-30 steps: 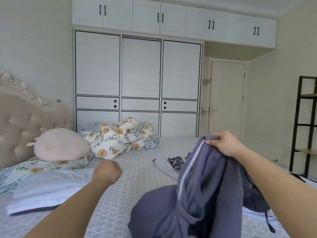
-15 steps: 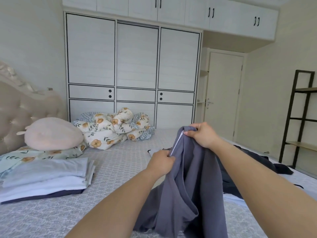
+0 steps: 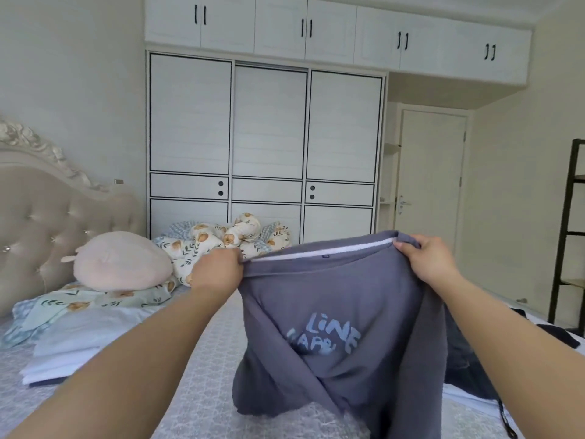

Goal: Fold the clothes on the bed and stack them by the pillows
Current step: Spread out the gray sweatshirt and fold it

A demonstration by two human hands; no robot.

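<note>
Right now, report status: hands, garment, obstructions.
Left hand and right hand each gripping the grey-blue printed sweatshirt at its top edge, spread wide. Hem drooping onto the grey patterned bed. Nothing blocking.

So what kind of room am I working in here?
Most likely a home bedroom: a bed with a tufted headboard, pillows at its head, and a built-in white wardrobe along the far wall.

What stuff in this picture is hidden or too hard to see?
Head view only:
- Words on the grey shirt: folds swallow some letters, so they can't be read whole.
- Dark clothes behind it: mostly covered by shirt and right arm.
- Folded stack: how many pieces, unclear.
- Black shelf: cut off by the right edge.
</note>
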